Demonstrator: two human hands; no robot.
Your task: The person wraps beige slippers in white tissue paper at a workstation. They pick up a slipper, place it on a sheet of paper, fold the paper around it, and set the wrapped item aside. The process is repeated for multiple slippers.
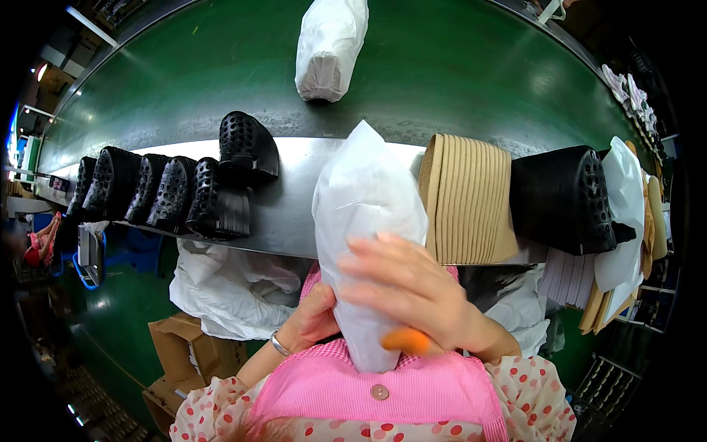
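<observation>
Before the apron [324, 390], left grip [313, 317] clasps a white-wrapped bundle [368, 191], right grip [412, 295] spread across it.

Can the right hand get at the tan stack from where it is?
Probably yes: the right hand is over the white wrap, close to the tan stack, and nothing appears to stand between them.

Centre: paper-wrapped bundle [368, 184] between shoe row [171, 195] left, card stack [471, 199] right.
Top centre: second bundle [331, 48] on conveyor belt [456, 66]; carton [221, 355] lower left.
</observation>
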